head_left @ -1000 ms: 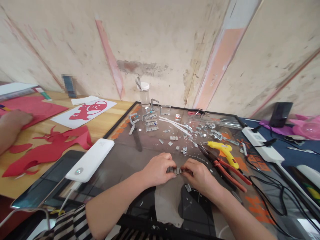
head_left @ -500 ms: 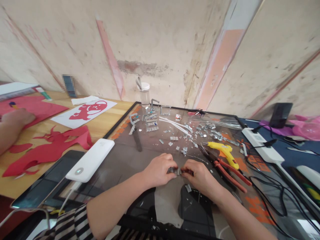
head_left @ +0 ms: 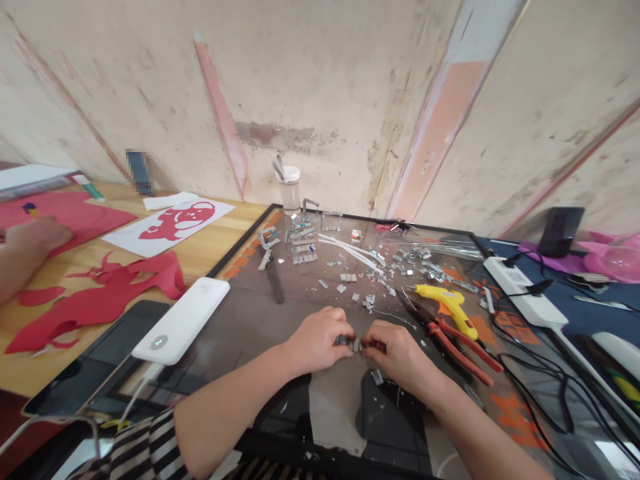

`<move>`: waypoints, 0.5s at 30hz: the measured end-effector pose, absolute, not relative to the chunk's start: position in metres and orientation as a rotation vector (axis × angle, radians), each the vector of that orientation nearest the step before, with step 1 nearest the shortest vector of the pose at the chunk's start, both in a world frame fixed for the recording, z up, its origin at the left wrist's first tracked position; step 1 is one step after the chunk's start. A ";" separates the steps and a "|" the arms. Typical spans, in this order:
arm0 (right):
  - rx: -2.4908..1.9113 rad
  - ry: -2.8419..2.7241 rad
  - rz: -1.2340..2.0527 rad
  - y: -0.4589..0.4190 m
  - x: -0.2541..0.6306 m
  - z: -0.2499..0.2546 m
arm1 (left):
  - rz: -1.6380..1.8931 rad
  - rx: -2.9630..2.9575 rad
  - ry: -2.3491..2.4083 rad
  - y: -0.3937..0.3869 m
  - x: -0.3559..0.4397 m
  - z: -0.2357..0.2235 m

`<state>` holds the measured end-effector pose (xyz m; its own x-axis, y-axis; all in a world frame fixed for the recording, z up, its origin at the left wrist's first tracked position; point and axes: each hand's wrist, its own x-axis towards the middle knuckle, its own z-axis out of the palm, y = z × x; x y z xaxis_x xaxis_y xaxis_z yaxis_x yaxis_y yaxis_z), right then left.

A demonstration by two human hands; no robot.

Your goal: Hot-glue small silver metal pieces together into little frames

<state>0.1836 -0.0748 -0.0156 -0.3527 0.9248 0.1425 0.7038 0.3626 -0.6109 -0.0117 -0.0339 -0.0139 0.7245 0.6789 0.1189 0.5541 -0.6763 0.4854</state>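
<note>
Both my hands meet low over the dark glassy tabletop (head_left: 240, 333). Between their fingertips is a small grey segmented metal piece (head_left: 356, 345), mostly covered by the fingers. My left hand (head_left: 323, 339) pinches its left end, and my right hand (head_left: 395, 347) pinches the right end. Just beyond lie silvery scraps (head_left: 369, 302) and a short segmented strip (head_left: 349, 277). To the right of my right hand rest red-handled pliers (head_left: 465, 350) and a yellow glue gun (head_left: 450, 305).
At the back stand a lidded clear jar (head_left: 290, 190) and small grey metal assemblies (head_left: 303, 243). A white power bank (head_left: 183, 321) lies left, a power strip (head_left: 525, 290) with black cables right. At far left, another person's hand (head_left: 37, 240) rests on red paper (head_left: 100, 212).
</note>
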 end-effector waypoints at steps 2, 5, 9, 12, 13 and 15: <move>-1.420 -2.157 0.638 -0.074 0.183 -0.016 | 0.407 2.514 0.938 -0.033 -0.012 -0.014; -1.460 -2.155 0.646 -0.073 0.183 -0.017 | 0.398 2.511 0.937 -0.032 -0.013 -0.014; -1.503 -2.186 0.706 -0.072 0.185 -0.015 | 0.387 2.506 0.947 -0.029 -0.015 -0.014; -1.507 -2.201 0.739 -0.073 0.188 -0.011 | 0.372 2.496 0.934 -0.027 -0.018 -0.009; -1.514 -2.195 0.742 -0.073 0.189 -0.009 | 0.362 2.495 0.929 -0.026 -0.020 -0.006; -1.529 -2.179 0.739 -0.074 0.191 -0.006 | 0.336 2.508 0.931 -0.025 -0.023 -0.002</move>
